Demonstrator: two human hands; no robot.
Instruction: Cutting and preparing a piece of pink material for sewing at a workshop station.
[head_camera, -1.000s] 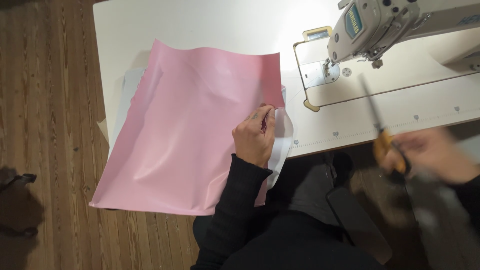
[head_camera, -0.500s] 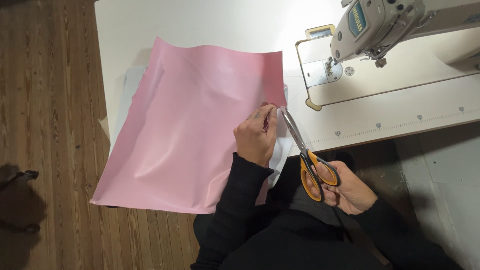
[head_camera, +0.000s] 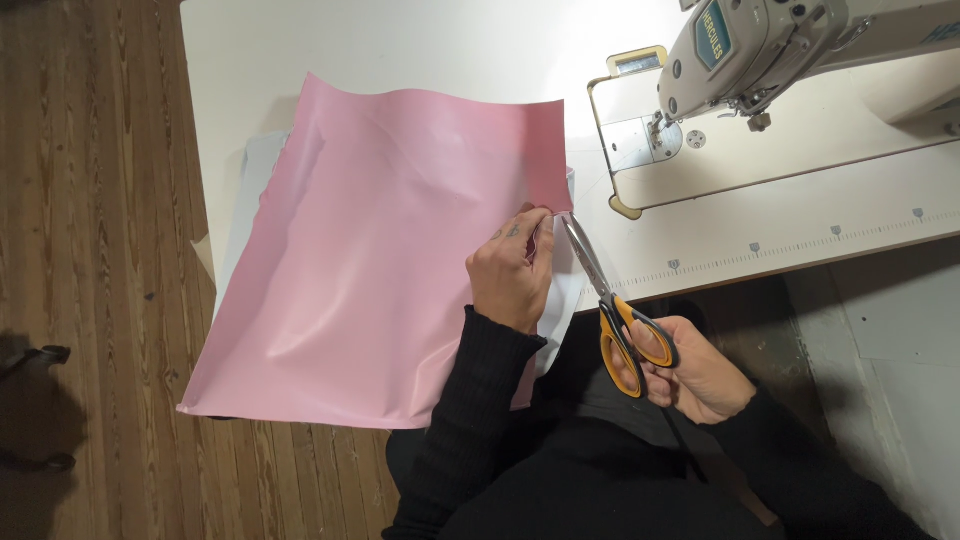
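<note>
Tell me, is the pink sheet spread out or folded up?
Spread out: the pink sheet lies open across the table, hanging over its near edge.

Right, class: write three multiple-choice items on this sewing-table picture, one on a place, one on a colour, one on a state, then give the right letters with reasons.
1. Where does the sewing machine stand?
A. top right of the table
B. on the floor
C. on the pink sheet

2. What colour are the handles of the scissors?
A. green and white
B. orange and black
C. blue

3. What is the left hand doing?
A. hanging free
B. pinching the pink sheet's right edge
C. pressing the machine

Answers:
1. A, it sits at the white table's top right corner.
2. B, the loops in the right hand are orange with black.
3. B, its fingers grip the sheet's edge beside the blades.
</note>
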